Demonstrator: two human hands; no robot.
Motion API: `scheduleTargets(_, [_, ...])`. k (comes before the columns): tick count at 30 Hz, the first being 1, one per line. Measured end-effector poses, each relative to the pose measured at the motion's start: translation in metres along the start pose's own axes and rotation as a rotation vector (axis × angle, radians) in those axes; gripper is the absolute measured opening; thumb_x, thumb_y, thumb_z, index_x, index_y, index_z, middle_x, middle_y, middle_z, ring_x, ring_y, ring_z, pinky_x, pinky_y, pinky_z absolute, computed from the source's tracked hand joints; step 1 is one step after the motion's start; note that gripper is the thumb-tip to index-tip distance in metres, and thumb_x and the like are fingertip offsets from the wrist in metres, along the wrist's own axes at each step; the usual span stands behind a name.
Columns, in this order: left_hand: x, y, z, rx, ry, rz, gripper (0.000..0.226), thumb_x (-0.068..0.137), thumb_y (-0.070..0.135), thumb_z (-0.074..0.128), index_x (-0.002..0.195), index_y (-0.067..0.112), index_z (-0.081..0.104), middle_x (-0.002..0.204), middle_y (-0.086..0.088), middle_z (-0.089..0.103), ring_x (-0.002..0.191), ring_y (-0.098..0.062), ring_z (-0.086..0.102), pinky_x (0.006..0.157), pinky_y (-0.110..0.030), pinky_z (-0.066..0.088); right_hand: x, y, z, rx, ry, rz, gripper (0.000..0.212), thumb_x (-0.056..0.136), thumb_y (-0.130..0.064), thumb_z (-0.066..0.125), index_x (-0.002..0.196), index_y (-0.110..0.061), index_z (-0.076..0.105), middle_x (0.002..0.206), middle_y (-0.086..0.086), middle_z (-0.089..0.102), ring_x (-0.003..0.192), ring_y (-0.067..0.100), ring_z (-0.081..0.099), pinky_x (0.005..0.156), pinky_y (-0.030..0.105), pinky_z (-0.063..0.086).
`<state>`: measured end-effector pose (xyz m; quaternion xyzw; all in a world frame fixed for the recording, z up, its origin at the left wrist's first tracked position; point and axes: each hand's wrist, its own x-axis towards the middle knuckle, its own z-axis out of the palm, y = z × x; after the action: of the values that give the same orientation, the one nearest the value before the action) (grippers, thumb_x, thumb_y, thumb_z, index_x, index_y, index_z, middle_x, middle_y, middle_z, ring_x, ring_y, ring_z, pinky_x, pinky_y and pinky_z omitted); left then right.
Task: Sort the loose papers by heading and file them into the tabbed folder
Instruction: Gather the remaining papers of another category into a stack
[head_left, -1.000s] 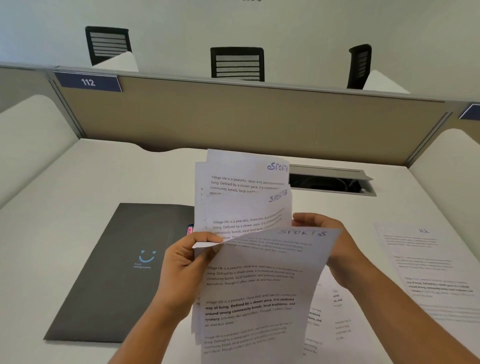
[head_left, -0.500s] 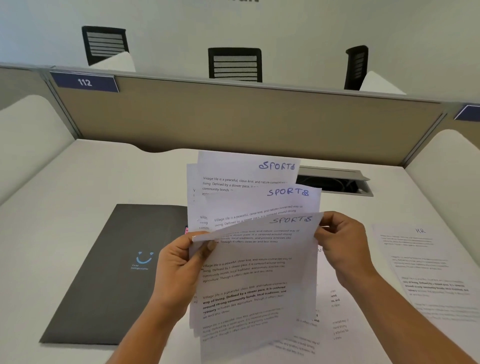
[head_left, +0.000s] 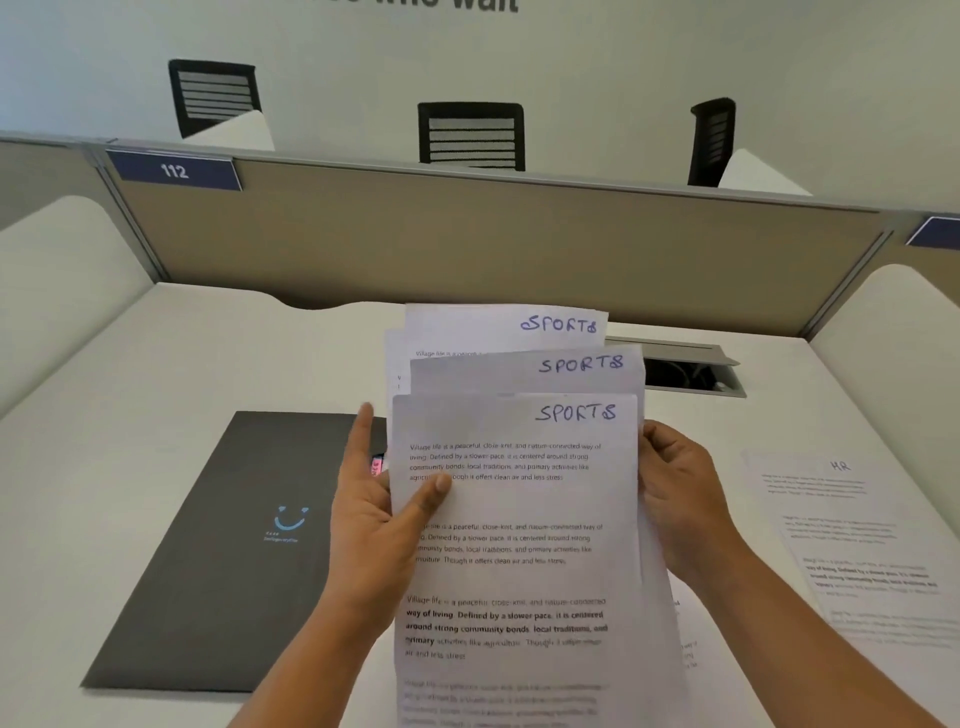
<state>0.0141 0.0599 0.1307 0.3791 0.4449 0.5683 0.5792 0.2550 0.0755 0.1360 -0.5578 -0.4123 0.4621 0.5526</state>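
Since a second ago the front page has swung from its slanted, bent lie to flat and square on the front of the stack, and the right hand (head_left: 680, 499) has come round to the right edge.

Head view: the SPORTS sheets (head_left: 519, 545) are held upright above the near middle of the desk (head_left: 104, 441), fanned so that three handwritten headings step one above the other. The left hand (head_left: 374, 525) holds their left edge, its thumb pressed on the front page and its forefinger pointing straight up beside the paper; the other fingers are hidden behind. The right hand grips the right edge with curled fingers.

On the desk to the left lies the dark folder (head_left: 234, 545), closed and flat, with a pale smile mark on its cover. A small pink thing (head_left: 376, 464) shows at its right edge, too small to tell what it is. To the right lies the HR sheet (head_left: 852, 545), flat, well apart from the folder. More printed paper (head_left: 685, 649) lies under the held stack.

Farther off are a cable box (head_left: 685, 371), a tan partition (head_left: 467, 244) with a plate marked 112 (head_left: 174, 170), and three black chairs (head_left: 470, 136).
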Motion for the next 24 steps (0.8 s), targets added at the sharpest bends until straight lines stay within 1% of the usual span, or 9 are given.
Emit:
scheduleTargets(2, [0.001, 0.002, 0.002, -0.013, -0.012, -0.02, 0.063, 0.086, 0.004, 0.063, 0.14, 0.03, 0.042, 0.106, -0.013, 0.073, 0.093, -0.037, 0.071, 0.07, -0.052, 0.059, 0.0, 0.005, -0.003, 0.132, -0.097, 0.056, 0.053, 0.09, -0.059, 0.049, 0.113, -0.016, 0.068, 0.111, 0.013, 0.073, 0.103, 0.039, 0.068, 0.088, 0.057, 0.055])
scheduleTargets(4, [0.002, 0.005, 0.002, -0.054, 0.024, -0.065, 0.034, 0.084, 0.01, 0.065, 0.118, 0.012, 0.061, 0.105, -0.017, 0.073, 0.093, -0.04, 0.07, 0.069, -0.049, 0.06, -0.002, 0.009, -0.006, 0.2, -0.28, 0.098, 0.076, 0.083, -0.075, 0.041, 0.132, -0.018, 0.056, 0.129, 0.015, 0.064, 0.116, 0.039, 0.062, 0.093, 0.062, 0.05])
scheduleTargets(6, [0.004, 0.002, 0.0, -0.129, 0.056, -0.154, 0.023, 0.086, 0.015, 0.064, 0.107, 0.007, 0.065, 0.105, -0.02, 0.072, 0.093, -0.039, 0.07, 0.072, -0.05, 0.059, -0.008, 0.016, -0.01, 0.108, -0.394, 0.16, 0.084, 0.075, -0.072, 0.059, 0.136, -0.015, 0.052, 0.132, 0.015, 0.062, 0.119, 0.039, 0.06, 0.092, 0.059, 0.052])
scheduleTargets(8, [0.005, -0.001, -0.003, -0.168, 0.058, -0.268, 0.024, 0.091, 0.02, 0.061, 0.11, 0.006, 0.064, 0.106, -0.019, 0.072, 0.094, -0.038, 0.07, 0.077, -0.053, 0.058, -0.016, 0.026, -0.011, 0.025, -0.409, 0.212, 0.075, 0.072, -0.052, 0.08, 0.131, -0.013, 0.056, 0.126, 0.011, 0.068, 0.114, 0.034, 0.065, 0.088, 0.048, 0.056])
scheduleTargets(11, [0.006, -0.012, -0.011, -0.112, 0.041, -0.456, 0.023, 0.095, 0.025, 0.058, 0.115, 0.014, 0.063, 0.106, -0.014, 0.073, 0.095, -0.037, 0.071, 0.081, -0.057, 0.056, -0.032, 0.041, -0.007, 0.051, -0.258, 0.277, 0.044, 0.081, -0.013, 0.079, 0.121, -0.006, 0.062, 0.113, 0.014, 0.073, 0.101, 0.037, 0.071, 0.085, 0.054, 0.057])
scheduleTargets(14, [0.001, -0.029, -0.017, -0.035, -0.038, -0.567, 0.028, 0.093, 0.022, 0.062, 0.121, 0.021, 0.062, 0.11, -0.012, 0.073, 0.097, -0.038, 0.07, 0.084, -0.06, 0.054, -0.04, 0.053, -0.007, 0.042, -0.157, 0.349, 0.037, 0.079, -0.01, 0.077, 0.114, -0.006, 0.068, 0.106, 0.015, 0.075, 0.094, 0.038, 0.073, 0.085, 0.056, 0.057])
scheduleTargets(17, [-0.003, -0.04, -0.017, 0.001, -0.077, -0.542, 0.034, 0.091, 0.008, 0.063, 0.123, 0.02, 0.06, 0.112, -0.012, 0.072, 0.098, -0.039, 0.069, 0.084, -0.059, 0.054, -0.043, 0.053, -0.009, 0.038, -0.142, 0.41, 0.026, 0.082, -0.007, 0.074, 0.108, -0.005, 0.072, 0.103, 0.017, 0.075, 0.092, 0.038, 0.073, 0.083, 0.053, 0.058])
scheduleTargets(20, [0.001, -0.033, -0.008, 0.056, -0.084, -0.452, 0.029, 0.093, 0.004, 0.059, 0.119, 0.017, 0.062, 0.108, -0.01, 0.073, 0.095, -0.034, 0.071, 0.083, -0.055, 0.056, -0.039, 0.042, -0.006, -0.001, -0.118, 0.348, 0.022, 0.082, -0.007, 0.073, 0.104, -0.004, 0.074, 0.103, 0.017, 0.076, 0.092, 0.034, 0.074, 0.084, 0.049, 0.058])
scheduleTargets(24, [0.007, -0.015, 0.015, 0.138, -0.105, -0.21, 0.018, 0.093, 0.006, 0.059, 0.107, 0.012, 0.069, 0.101, -0.011, 0.074, 0.094, -0.034, 0.071, 0.081, -0.053, 0.057, -0.03, 0.018, 0.0, -0.101, 0.001, 0.144, 0.014, 0.082, -0.012, 0.076, 0.096, -0.016, 0.075, 0.096, 0.005, 0.078, 0.086, 0.022, 0.075, 0.079, 0.041, 0.06])
